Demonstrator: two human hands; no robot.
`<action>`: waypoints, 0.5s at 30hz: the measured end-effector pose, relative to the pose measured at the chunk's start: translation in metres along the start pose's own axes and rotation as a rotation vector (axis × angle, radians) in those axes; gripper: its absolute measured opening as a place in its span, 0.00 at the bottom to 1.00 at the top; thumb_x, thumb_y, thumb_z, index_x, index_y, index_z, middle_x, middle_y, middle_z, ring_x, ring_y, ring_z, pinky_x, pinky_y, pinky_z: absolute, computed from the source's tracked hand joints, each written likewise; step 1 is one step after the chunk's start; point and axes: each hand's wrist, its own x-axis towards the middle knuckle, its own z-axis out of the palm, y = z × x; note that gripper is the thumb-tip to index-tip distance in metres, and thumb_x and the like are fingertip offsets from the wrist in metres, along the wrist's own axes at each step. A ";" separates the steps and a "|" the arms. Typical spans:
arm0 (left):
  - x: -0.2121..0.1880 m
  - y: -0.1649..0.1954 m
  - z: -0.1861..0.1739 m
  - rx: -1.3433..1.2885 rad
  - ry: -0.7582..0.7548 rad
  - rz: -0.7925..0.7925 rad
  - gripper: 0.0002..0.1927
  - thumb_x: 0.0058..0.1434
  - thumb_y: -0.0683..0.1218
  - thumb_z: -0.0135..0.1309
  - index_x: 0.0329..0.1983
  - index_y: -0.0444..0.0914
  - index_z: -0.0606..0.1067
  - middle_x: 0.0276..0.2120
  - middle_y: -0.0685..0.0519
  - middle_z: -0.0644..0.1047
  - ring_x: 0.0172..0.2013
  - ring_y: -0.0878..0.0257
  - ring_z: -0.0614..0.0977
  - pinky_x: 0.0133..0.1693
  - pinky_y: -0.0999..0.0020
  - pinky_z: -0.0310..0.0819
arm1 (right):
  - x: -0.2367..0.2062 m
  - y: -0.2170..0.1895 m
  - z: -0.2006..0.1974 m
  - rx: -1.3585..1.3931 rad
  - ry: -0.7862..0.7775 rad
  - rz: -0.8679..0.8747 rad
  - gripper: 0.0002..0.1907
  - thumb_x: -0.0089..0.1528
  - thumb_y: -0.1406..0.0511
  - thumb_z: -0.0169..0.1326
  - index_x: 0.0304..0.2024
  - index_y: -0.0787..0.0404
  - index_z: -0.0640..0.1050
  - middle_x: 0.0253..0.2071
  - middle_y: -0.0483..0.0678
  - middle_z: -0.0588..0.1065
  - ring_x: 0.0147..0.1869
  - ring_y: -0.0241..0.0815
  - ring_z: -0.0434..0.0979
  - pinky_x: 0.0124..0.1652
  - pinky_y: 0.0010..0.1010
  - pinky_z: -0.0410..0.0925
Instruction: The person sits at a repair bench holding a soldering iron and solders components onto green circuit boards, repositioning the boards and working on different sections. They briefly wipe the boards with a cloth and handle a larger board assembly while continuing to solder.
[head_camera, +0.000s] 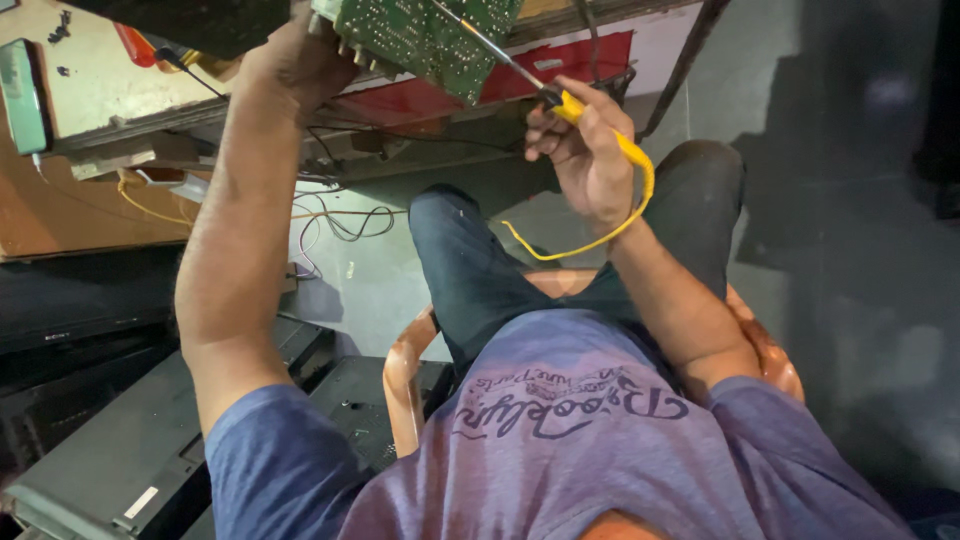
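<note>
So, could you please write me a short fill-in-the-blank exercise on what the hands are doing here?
1. The left hand holds up a ____ circuit board.
2. The right hand grips a soldering iron with a ____ handle and cord.
3. The person sits on an ____ plastic chair.

Missing words: green; yellow; orange

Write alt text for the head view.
Seen from above, a seated person's left hand holds a green circuit board while the right hand touches a yellow-handled soldering iron to it. Its yellow cord loops over the wrist; the chair is orange.
</note>
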 end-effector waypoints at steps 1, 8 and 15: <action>0.001 0.000 0.001 -0.014 0.036 -0.001 0.32 0.72 0.68 0.41 0.66 0.42 0.71 0.66 0.53 0.73 0.69 0.57 0.70 0.75 0.57 0.63 | 0.003 0.000 -0.002 0.045 0.003 0.027 0.24 0.74 0.60 0.50 0.68 0.65 0.69 0.53 0.61 0.77 0.51 0.50 0.79 0.47 0.40 0.75; 0.004 0.002 0.008 0.008 0.004 0.016 0.26 0.75 0.62 0.41 0.61 0.39 0.73 0.61 0.51 0.76 0.64 0.59 0.74 0.71 0.59 0.65 | 0.028 -0.031 -0.022 0.003 -0.099 0.150 0.24 0.73 0.60 0.54 0.69 0.61 0.69 0.50 0.59 0.77 0.49 0.46 0.78 0.44 0.38 0.74; 0.004 0.004 0.004 0.887 0.191 -0.058 0.17 0.79 0.52 0.38 0.59 0.39 0.73 0.58 0.51 0.77 0.60 0.59 0.75 0.66 0.60 0.69 | 0.056 -0.081 -0.017 -0.344 -0.220 0.135 0.21 0.74 0.63 0.55 0.67 0.66 0.74 0.48 0.61 0.79 0.47 0.48 0.82 0.47 0.38 0.77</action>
